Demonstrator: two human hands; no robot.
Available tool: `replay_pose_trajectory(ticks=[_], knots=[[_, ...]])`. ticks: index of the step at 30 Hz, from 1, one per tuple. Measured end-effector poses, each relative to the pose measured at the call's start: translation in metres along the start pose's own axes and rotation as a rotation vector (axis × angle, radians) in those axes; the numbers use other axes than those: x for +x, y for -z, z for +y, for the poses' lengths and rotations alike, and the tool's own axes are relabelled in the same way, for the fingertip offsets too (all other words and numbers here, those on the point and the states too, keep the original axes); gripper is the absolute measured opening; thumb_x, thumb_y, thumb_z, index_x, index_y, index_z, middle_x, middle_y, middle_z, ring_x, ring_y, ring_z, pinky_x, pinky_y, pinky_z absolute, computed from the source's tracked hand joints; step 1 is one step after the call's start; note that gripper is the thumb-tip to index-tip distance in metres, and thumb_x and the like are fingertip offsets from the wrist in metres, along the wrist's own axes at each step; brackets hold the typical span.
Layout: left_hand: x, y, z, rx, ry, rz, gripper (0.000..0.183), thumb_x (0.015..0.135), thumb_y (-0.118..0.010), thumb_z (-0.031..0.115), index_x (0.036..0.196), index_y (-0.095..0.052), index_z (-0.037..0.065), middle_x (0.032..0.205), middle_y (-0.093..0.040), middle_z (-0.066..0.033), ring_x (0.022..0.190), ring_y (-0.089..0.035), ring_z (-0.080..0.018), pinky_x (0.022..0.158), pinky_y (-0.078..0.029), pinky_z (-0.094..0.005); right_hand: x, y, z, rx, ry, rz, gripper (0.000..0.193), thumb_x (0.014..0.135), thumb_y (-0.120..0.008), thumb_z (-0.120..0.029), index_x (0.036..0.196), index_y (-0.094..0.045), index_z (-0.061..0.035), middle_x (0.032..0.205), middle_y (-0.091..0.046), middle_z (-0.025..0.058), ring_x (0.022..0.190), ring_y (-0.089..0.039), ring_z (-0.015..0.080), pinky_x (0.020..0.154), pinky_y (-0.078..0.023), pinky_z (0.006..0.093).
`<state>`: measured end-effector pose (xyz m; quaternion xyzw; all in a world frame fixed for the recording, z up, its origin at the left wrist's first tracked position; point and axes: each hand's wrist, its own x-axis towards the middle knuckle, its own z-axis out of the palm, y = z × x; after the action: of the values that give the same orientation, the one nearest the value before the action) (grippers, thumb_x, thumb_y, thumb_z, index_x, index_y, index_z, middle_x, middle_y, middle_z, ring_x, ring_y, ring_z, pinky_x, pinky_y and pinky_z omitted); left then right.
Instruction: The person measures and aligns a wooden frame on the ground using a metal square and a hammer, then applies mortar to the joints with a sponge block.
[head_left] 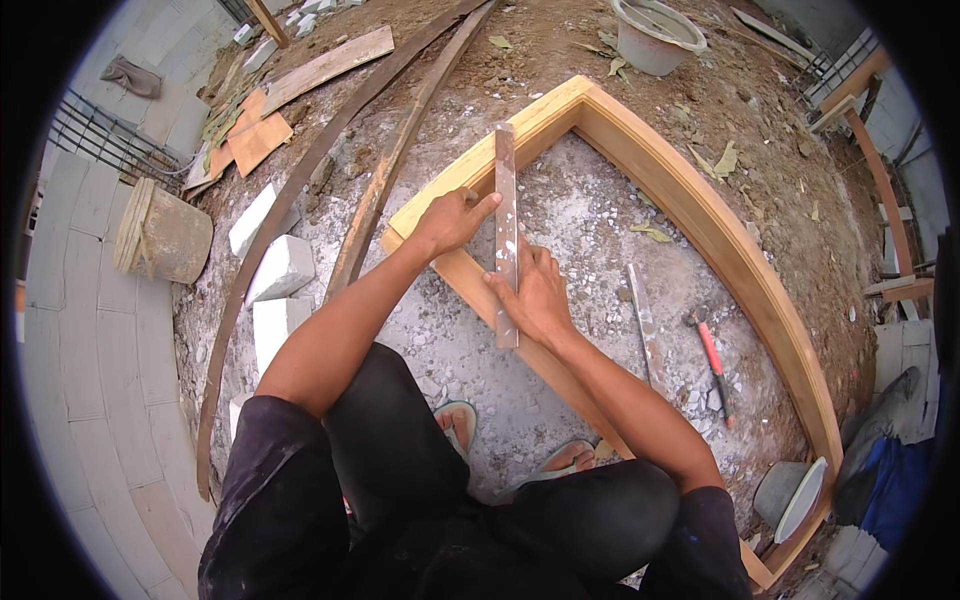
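Aligning, seemingly, a spotted bar (507, 170) over the wooden frame (700, 210), with right fingers (541, 262) pinching it and left fingers (481, 208) alongside, hard to read; probably needing steadiness next.

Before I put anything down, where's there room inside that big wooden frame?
Between the straight bar and the far corner of the wooden frame, there's chip-strewn ground without tools. It's crowded at the bar, where the left hand and right hand are, and lower, where the flat strip and red-handled hammer lie.
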<state>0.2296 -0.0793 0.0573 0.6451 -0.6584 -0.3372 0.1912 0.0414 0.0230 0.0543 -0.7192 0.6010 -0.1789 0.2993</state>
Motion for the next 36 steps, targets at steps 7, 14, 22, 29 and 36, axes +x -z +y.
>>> replay_pose_trajectory(ticks=[7, 14, 22, 29, 36], knots=[[-0.012, -0.033, 0.031, 0.267, -0.028, -0.157, 0.077, 0.087, -0.06, 0.068, 0.112, -0.067, -0.005, 0.104, -0.072, -0.0295, 0.103, -0.07, -0.0432, 0.09, -0.054, -0.0496, -0.038, 0.012, 0.098, 0.223, -0.048, 0.169, 0.053, 0.098, -0.065, -0.036, 0.138, -0.059, -0.0014, 0.131, -0.06, 0.0223, 0.123, -0.059, 0.0373, 0.104, -0.047, 0.045], [0.014, -0.043, 0.016, 0.137, 0.025, 0.008, 0.063, 0.093, -0.055, 0.051, 0.109, -0.065, -0.009, 0.101, -0.07, -0.0339, 0.101, -0.069, -0.0463, 0.092, -0.051, -0.0521, -0.142, 0.042, 0.236, -0.067, -0.515, 0.203, 0.043, 0.093, -0.069, -0.029, 0.123, -0.065, 0.0018, 0.111, -0.066, 0.0239, 0.101, -0.065, 0.041, 0.089, -0.051, 0.0486], [0.004, -0.055, 0.02, 0.163, -0.007, 0.045, 0.06, 0.097, -0.054, 0.05, 0.103, -0.062, -0.009, 0.098, -0.069, -0.0346, 0.098, -0.068, -0.0493, 0.091, -0.051, -0.0539, -0.108, 0.053, 0.052, 0.045, 0.105, -0.014, 0.031, 0.094, -0.066, -0.026, 0.116, -0.07, -0.0041, 0.091, -0.066, 0.0145, 0.081, -0.067, 0.0355, 0.073, -0.055, 0.0448], [0.005, -0.058, 0.015, 0.184, -0.027, 0.088, 0.059, 0.098, -0.053, 0.049, 0.105, -0.061, -0.01, 0.098, -0.069, -0.0357, 0.098, -0.067, -0.0517, 0.091, -0.05, -0.0566, -0.09, 0.021, 0.055, 0.072, 0.169, 0.073, 0.031, 0.092, -0.07, -0.025, 0.119, -0.073, -0.0095, 0.079, -0.059, 0.0106, 0.072, -0.064, 0.029, 0.064, -0.053, 0.0416], [0.004, -0.058, 0.016, 0.15, -0.051, 0.084, 0.059, 0.098, -0.054, 0.048, 0.107, -0.061, -0.01, 0.099, -0.068, -0.0361, 0.101, -0.066, -0.0518, 0.092, -0.05, -0.0557, -0.095, 0.022, 0.066, 0.176, 0.186, 0.197, 0.027, 0.088, -0.073, -0.016, 0.113, -0.075, -0.0075, 0.077, -0.06, 0.0109, 0.065, -0.062, 0.0267, 0.06, -0.051, 0.0375]])
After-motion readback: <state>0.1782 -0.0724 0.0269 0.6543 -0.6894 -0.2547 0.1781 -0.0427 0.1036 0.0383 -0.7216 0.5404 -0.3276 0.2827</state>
